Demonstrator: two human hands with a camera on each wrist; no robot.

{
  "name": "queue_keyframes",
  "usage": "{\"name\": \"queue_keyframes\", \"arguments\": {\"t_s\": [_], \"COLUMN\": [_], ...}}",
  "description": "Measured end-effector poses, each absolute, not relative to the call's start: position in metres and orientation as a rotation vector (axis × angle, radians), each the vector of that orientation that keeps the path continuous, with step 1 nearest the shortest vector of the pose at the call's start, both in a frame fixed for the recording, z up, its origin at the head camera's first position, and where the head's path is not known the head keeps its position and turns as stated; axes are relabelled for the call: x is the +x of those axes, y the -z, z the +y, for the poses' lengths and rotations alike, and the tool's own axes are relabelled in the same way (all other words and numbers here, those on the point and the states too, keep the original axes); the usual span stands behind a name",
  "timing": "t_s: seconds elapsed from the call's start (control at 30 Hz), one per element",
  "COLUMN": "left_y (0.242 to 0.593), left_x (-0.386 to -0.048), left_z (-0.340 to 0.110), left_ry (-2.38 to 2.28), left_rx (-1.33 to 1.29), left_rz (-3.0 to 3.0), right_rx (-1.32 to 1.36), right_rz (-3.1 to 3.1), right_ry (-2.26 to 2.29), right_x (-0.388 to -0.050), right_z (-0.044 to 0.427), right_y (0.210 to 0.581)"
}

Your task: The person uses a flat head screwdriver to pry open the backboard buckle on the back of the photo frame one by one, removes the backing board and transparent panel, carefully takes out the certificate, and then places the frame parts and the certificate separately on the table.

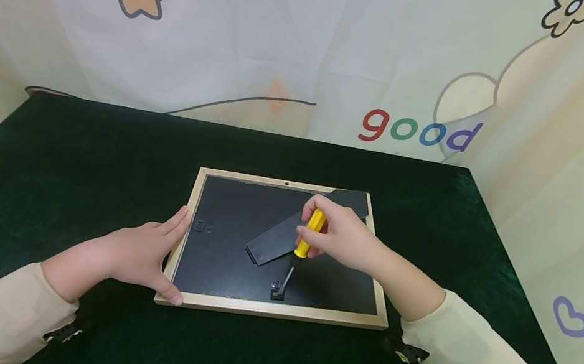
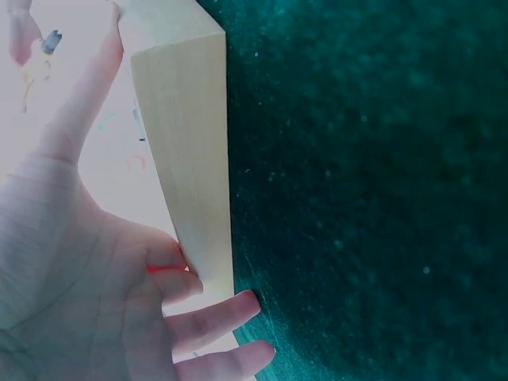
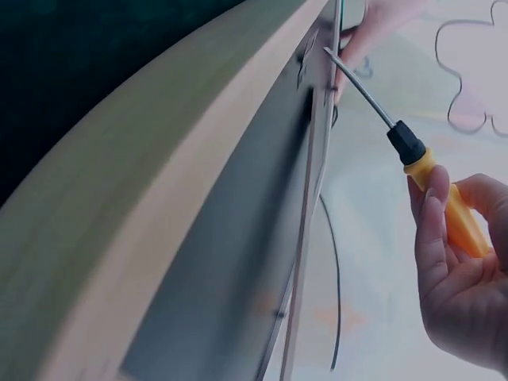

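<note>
Wooden picture frame (image 1: 273, 310), back upward on the dark green tabletop (image 1: 72, 174), with black backing board (image 1: 243, 206) and black easel strut (image 1: 274, 240) set slantwise, upper end overlapping the frame's upper right corner. Right hand (image 1: 343, 235): fingers grasping a yellow-handled screwdriver (image 1: 303, 248), shaft slanting down to a small black fitting (image 1: 275, 296) at the board's lower edge. Left hand (image 1: 145, 251): fingers released, laid nearly straight against the frame's left side, thumb at the lower left corner, apparently bracing.

Step in hand, by judgement: prying or turning at the fitting. For good results, seat the tip fully before adding force. If prying, lever gently in small strokes, without bearing on the wood, to avoid denting. If turning, bring the shaft more upright. Hold the frame firmly, with the left hand out of line of any slip.

Hard to make out: tip shape and exact contact with the fitting; cannot tell either. Partly hidden behind the right hand and forearm: strut and right portion of the board. Turned downward, unseen: front of the frame. Too small for detail: second fitting (image 1: 199, 226) near the left side. Left wrist view bleached white beside the frame; right wrist view too oblique for judging contact.
</note>
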State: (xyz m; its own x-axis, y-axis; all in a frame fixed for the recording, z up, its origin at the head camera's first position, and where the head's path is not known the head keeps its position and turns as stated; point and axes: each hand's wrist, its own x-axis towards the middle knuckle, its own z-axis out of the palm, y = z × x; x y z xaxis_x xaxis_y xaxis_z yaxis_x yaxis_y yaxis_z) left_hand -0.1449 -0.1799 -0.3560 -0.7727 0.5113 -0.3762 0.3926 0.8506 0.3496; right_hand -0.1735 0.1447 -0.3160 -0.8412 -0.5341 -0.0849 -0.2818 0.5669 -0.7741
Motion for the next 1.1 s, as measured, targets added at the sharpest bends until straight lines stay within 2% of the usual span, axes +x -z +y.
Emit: {"name": "queue_keyframes", "arguments": {"t_s": [0.43,0.9,1.1], "left_y": [0.356,0.355,0.355], "left_x": [-0.145,-0.145,-0.146], "left_z": [-0.179,-0.18,-0.178], "left_ry": [-0.35,-0.305,-0.259], "left_rx": [0.653,0.631,0.638], "left_rz": [2.552,2.556,2.567], "right_rx": [-0.517,-0.627,-0.588], "right_rz": [2.498,2.399,2.373], "right_ry": [1.011,0.898,0.85], "right_x": [-0.187,-0.202,-0.208], "right_z": [0.175,0.165,0.159], "right_y": [0.326,0.33,0.334]}}
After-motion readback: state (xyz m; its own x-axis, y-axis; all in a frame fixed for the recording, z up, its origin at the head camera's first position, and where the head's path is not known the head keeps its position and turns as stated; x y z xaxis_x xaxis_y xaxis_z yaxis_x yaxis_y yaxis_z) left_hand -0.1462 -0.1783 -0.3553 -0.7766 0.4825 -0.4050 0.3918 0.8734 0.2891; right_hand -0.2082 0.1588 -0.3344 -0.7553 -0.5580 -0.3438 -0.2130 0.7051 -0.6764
